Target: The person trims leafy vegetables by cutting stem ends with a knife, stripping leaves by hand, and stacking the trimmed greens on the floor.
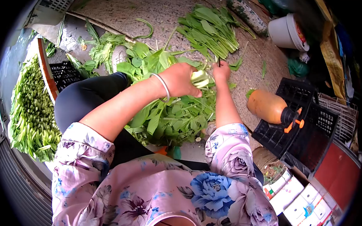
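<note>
My left hand (178,80), with a silver bangle at the wrist, is wrapped round a bunch of leafy greens (199,78), its pale cut stems facing right. My right hand (221,71) is closed on a small dark tool, perhaps a knife (219,63), just right of the stems. Below and left of both hands lies a large heap of loose green leaves (169,116). Beyond them, a separate pile of greens (208,28) rests on the speckled surface, stems toward the right hand.
Stacked stems (33,112) stand at far left behind an orange-brown board (47,70). To the right are an orange spray bottle (267,107), black crates (296,125), a white bucket (287,32) and a mottled cylinder (247,14). White boxes (305,205) sit at lower right.
</note>
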Available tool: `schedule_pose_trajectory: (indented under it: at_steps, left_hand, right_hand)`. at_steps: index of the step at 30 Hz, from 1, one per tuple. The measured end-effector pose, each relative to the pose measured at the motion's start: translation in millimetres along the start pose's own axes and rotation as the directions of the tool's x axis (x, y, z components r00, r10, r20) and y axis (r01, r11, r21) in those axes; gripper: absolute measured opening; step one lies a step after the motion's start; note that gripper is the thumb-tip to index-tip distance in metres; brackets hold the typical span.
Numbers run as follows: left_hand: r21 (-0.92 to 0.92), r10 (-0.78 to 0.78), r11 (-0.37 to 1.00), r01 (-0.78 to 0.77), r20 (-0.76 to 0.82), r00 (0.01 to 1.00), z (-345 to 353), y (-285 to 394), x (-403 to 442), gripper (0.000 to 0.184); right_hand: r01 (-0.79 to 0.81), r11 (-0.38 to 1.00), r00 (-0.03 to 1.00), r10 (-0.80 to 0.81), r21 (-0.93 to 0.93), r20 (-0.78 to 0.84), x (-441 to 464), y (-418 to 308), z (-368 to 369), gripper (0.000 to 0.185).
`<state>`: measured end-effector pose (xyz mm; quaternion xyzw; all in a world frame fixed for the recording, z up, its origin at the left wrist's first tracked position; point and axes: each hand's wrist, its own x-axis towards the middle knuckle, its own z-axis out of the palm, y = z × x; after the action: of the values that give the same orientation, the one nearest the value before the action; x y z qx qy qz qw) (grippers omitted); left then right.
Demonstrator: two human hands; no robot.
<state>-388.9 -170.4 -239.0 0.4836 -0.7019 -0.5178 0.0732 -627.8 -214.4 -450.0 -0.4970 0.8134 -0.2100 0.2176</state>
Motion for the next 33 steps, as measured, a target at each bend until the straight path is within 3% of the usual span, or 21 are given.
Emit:
schedule_pose_trajectory:
  at_steps: [3,5,6,7,9,13,15,16,17,19,21,22,23,24,25,27,31,33]
  left_hand:
    - [0.013,0.004,1.000,-0.004,0.028,1.000,1.6,-1.2,5.6,0.039]
    - [-0.064,-0.007,0.998,0.012,0.073,0.997,5.8,-7.1,10.9,0.035]
    - [-0.003,0.017,1.000,-0.017,0.019,1.000,5.9,-5.0,9.3,0.033]
    - [0.060,0.044,0.997,-0.043,-0.031,0.999,5.8,-2.7,8.4,0.032]
    - [0.134,0.027,0.991,-0.022,-0.031,0.999,1.6,4.8,6.0,0.030]
    - [0.202,-0.011,0.979,0.026,-0.078,0.997,5.5,6.0,6.0,0.026]
    - [0.212,0.057,0.977,-0.030,-0.122,0.991,10.3,-0.2,9.5,0.022]
    - [0.198,0.164,0.973,-0.122,-0.210,0.964,12.3,-3.6,11.5,0.021]
    - [0.191,0.263,0.958,-0.213,-0.298,0.918,14.9,-4.9,12.9,0.020]
    - [0.159,0.273,0.959,-0.233,-0.313,0.910,11.5,1.8,11.6,0.020]
    - [-0.196,0.133,0.969,-0.151,-0.101,0.986,6.7,6.8,10.7,0.022]
    - [-0.329,0.104,0.936,-0.126,-0.085,0.991,7.9,5.9,12.6,0.020]
    - [-0.329,0.111,0.935,-0.133,-0.084,0.990,5.9,7.1,13.6,0.020]
    - [-0.433,0.017,0.901,-0.025,-0.023,1.000,1.0,11.2,12.9,0.020]
    - [-0.525,-0.072,0.847,0.087,0.049,0.996,-2.1,13.1,12.4,0.019]
    - [-0.527,-0.044,0.847,0.065,0.052,0.998,-2.9,11.2,13.0,0.020]
    - [-0.514,-0.037,0.856,0.066,0.068,0.997,-4.9,14.6,10.2,0.022]
    - [-0.475,-0.035,0.877,0.068,0.079,0.996,-6.6,15.4,8.5,0.022]
  right_hand:
    - [0.014,0.994,1.000,-0.016,-0.110,-0.015,3.7,14.6,11.3,0.013]
    - [-0.166,0.959,0.983,0.142,0.229,0.119,11.2,35.2,23.9,0.020]
    - [-0.253,0.872,0.964,0.191,0.419,0.186,-9.4,0.6,-2.2,0.015]
    - [-0.254,0.871,0.964,0.191,0.421,0.185,-18.7,-5.7,-11.0,0.015]
    - [-0.164,0.711,0.983,0.062,0.683,0.171,-33.8,-9.9,-25.3,0.014]
    - [-0.095,0.710,0.988,-0.018,0.697,0.154,-85.4,-63.5,-91.1,0.015]
    - [-0.113,0.691,0.959,-0.112,0.714,0.261,-104.1,-79.9,-112.5,0.015]
    - [-0.128,0.600,0.940,-0.180,0.790,0.289,-110.2,-82.3,-118.4,0.015]
    - [-0.127,0.602,0.943,-0.174,0.788,0.284,-115.1,-86.5,-126.7,0.015]
    - [-0.267,0.509,0.887,-0.202,0.818,0.415,-122.0,-95.2,-140.1,0.016]
    - [-0.243,0.462,0.892,-0.239,0.853,0.384,-126.7,-97.3,-141.2,0.017]
    - [-0.263,0.406,0.903,-0.217,0.875,0.372,-129.6,-102.9,-144.1,0.020]
    - [-0.280,0.346,0.912,-0.195,0.895,0.361,-132.0,-106.5,-145.7,0.025]
    - [-0.268,0.354,0.914,-0.201,0.896,0.352,-135.1,-106.8,-145.5,0.036]
    - [-0.264,0.355,0.915,-0.200,0.897,0.349,-138.6,-108.2,-147.1,0.036]
    - [-0.327,0.231,0.885,-0.265,0.916,0.383,-145.6,-114.6,-151.6,0.039]
    - [-0.247,0.405,0.876,-0.296,0.880,0.382,-151.8,-117.7,-150.9,0.044]
    - [-0.241,0.394,0.882,-0.292,0.887,0.369,-153.6,-118.5,-150.4,0.044]
